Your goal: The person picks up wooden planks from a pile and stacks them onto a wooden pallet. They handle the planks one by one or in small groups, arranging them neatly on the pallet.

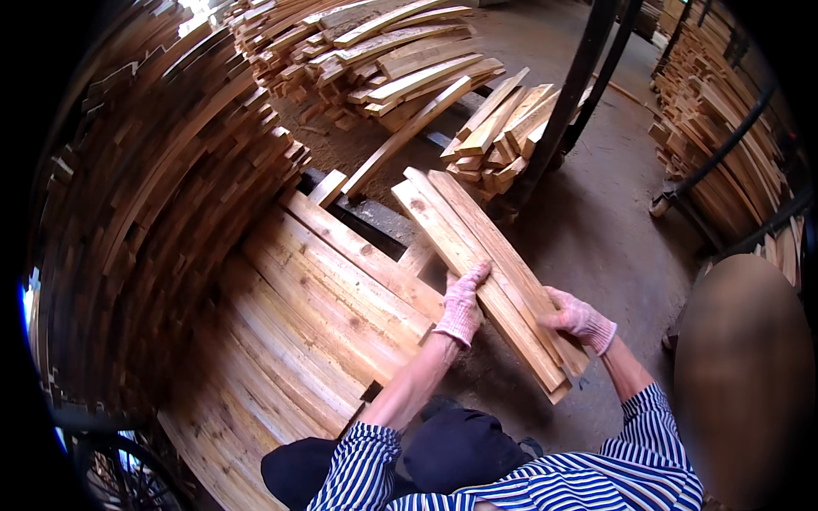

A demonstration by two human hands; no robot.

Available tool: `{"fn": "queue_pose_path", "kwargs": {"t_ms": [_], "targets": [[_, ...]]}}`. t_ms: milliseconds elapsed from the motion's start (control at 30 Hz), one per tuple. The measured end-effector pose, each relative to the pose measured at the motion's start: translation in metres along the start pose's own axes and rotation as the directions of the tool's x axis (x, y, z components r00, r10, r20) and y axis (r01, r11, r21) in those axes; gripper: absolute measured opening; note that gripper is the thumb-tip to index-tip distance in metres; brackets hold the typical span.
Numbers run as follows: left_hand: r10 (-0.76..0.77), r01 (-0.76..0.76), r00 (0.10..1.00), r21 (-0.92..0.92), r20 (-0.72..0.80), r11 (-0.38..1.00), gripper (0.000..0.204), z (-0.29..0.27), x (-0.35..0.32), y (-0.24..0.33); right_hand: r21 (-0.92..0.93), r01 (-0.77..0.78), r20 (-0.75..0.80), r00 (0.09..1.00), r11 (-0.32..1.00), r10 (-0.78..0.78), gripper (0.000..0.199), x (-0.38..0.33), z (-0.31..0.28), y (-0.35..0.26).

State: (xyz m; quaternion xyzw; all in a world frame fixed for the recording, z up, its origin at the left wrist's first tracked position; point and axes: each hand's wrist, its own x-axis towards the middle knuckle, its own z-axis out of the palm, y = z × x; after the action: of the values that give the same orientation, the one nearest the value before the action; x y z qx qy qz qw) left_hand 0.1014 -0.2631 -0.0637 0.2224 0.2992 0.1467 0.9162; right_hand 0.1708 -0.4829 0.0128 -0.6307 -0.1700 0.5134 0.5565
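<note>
A small bundle of light wooden boards (464, 245) is held out in front of me, slanting from far left to near right. My left hand (463, 308), in a pinkish knit glove, grips its left side near the middle, thumb on top. On the right edge nearer me, my right hand (581, 320), gloved alike, is closed around the boards. The fingers under the wood are hidden. Beside my left forearm lies a layer of long planks (324, 298), set edge to edge.
At the left rises a tall stack of wood strips (162, 221). Loose boards (400, 64) are heaped at the back, with a shorter pile (503, 128) beside black metal posts (579, 77). A wheeled rack (724, 149) holds more strips at right, above a blurred brown oval (745, 375).
</note>
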Motion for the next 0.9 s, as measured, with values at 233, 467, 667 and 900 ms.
{"fn": "queue_pose_path", "kwargs": {"t_ms": [233, 467, 667, 900], "targets": [[0.008, 0.03, 0.876, -0.071, 0.483, 0.997, 0.056, 0.003, -0.01, 0.026, -0.497, 0.191, -0.037, 0.97, 0.847, -0.24, 0.092, -0.023, 0.013, -0.026], [0.392, -0.553, 0.802, 0.309, 0.452, 0.774, 0.079, 0.01, -0.024, 0.032, -0.614, 0.494, -0.241, 0.626, 0.616, -0.742, 0.108, 0.04, 0.082, -0.033], [0.189, -0.474, 0.827, 0.476, 0.53, 0.741, 0.067, 0.007, -0.028, 0.045, -0.319, 0.477, -0.084, 0.847, 0.819, -0.526, 0.083, 0.093, 0.026, 0.053], [0.384, -0.494, 0.855, 0.322, 0.348, 0.808, 0.041, -0.014, -0.024, 0.066, -0.341, 0.436, -0.081, 0.869, 0.833, -0.487, 0.099, 0.104, 0.061, 0.025]]}}
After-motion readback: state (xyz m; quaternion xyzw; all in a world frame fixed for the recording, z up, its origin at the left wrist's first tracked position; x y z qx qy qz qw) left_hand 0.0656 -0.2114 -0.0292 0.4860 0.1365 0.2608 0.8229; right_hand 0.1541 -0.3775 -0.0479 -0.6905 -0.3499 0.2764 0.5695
